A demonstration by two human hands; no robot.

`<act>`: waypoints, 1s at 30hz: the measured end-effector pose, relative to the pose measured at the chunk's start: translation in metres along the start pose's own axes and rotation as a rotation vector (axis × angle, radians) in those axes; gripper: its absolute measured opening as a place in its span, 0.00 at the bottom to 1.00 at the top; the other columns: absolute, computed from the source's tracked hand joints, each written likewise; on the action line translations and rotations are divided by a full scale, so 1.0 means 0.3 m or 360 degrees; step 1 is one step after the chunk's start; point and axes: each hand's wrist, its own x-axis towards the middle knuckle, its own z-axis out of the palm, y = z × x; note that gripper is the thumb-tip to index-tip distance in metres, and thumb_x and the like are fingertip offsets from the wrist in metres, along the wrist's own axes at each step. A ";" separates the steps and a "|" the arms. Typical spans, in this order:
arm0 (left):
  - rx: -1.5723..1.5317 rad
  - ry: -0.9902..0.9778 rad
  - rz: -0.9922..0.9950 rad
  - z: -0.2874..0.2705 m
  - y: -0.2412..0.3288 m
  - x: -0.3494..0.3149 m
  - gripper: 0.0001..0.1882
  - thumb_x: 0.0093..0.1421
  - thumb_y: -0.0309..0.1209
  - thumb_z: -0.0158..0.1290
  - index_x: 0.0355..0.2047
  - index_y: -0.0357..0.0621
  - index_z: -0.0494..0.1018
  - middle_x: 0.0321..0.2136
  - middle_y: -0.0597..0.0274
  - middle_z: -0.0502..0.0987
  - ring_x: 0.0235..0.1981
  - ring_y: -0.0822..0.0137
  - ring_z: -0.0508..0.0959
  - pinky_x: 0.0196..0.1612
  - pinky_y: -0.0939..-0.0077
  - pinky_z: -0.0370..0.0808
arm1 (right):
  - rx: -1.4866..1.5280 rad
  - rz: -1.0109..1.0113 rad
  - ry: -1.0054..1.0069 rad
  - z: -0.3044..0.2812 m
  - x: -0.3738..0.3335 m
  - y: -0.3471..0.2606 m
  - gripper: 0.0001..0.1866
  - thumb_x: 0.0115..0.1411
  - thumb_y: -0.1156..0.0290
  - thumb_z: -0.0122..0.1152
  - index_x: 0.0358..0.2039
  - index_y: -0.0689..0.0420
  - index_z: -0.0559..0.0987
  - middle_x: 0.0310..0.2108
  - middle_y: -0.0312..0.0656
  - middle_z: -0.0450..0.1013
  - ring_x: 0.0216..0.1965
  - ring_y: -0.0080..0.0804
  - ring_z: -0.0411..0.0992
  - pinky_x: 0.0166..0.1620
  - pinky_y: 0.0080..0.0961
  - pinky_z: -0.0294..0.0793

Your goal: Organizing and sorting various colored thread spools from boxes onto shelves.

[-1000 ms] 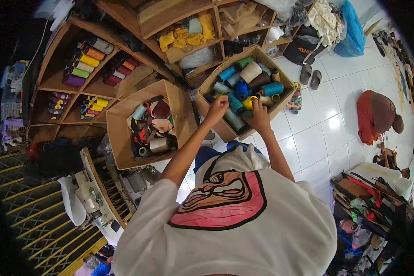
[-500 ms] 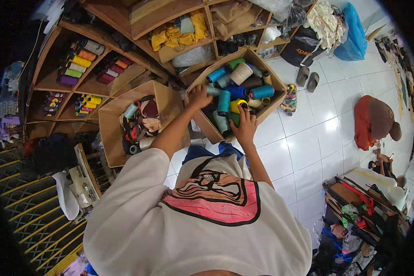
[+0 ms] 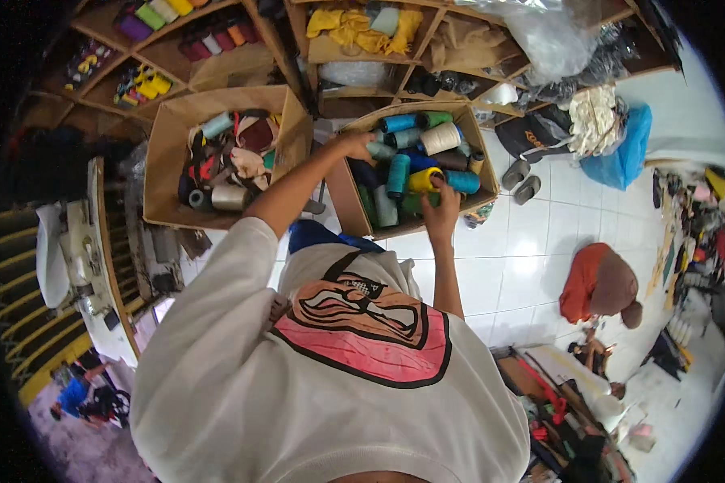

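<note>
A cardboard box point(image 3: 342, 201) full of thread spools stands on the floor in front of me. Among them are a cream spool point(image 3: 441, 138), a teal spool point(image 3: 398, 175) and a yellow spool point(image 3: 421, 179). My left hand point(image 3: 353, 146) reaches to the box's far left corner with its fingers curled over the spools there; what it grips is hidden. My right hand point(image 3: 442, 212) lies at the near side of the box, fingers spread, fingertips against the yellow spool and the green ones beside it.
A second cardboard box point(image 3: 163, 161) to the left holds straps, webbing and a few spools. Wooden shelves point(image 3: 298, 48) with spools and cloth stand behind. Sandals point(image 3: 523, 180), a blue bag point(image 3: 623, 146) and a crouching person in orange point(image 3: 600, 283) are on the white tiles.
My left hand has moved from the middle of the spools to the box's far left corner. My right hand has slid toward the near edge. The view has shifted closer over the boxes.
</note>
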 end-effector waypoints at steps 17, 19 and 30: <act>-0.0651 0.0238 0.0105 0.367 0.352 -0.425 0.43 0.50 0.46 0.57 0.60 0.40 0.52 0.38 0.34 0.74 0.39 0.45 0.76 0.41 0.59 0.73 | 0.0384 -0.0087 -0.0965 0.146 0.334 -0.141 0.19 0.55 0.69 0.59 0.48 0.55 0.73 0.43 0.47 0.73 0.44 0.44 0.71 0.48 0.40 0.68; -0.1070 -0.0031 0.0148 0.399 0.365 -0.404 0.44 0.52 0.50 0.54 0.59 0.34 0.50 0.38 0.32 0.73 0.39 0.44 0.76 0.41 0.60 0.72 | -0.0169 -0.0367 -0.1168 0.259 0.296 -0.161 0.22 0.52 0.65 0.61 0.49 0.53 0.73 0.44 0.45 0.71 0.47 0.41 0.69 0.50 0.47 0.64; -0.2015 0.0018 -0.0056 0.319 0.310 -0.439 0.44 0.55 0.52 0.53 0.63 0.42 0.47 0.60 0.36 0.52 0.59 0.49 0.60 0.53 0.63 0.69 | -0.0931 -0.0618 -0.1428 0.296 0.365 -0.048 0.23 0.44 0.52 0.65 0.40 0.48 0.76 0.42 0.39 0.72 0.46 0.41 0.70 0.49 0.54 0.62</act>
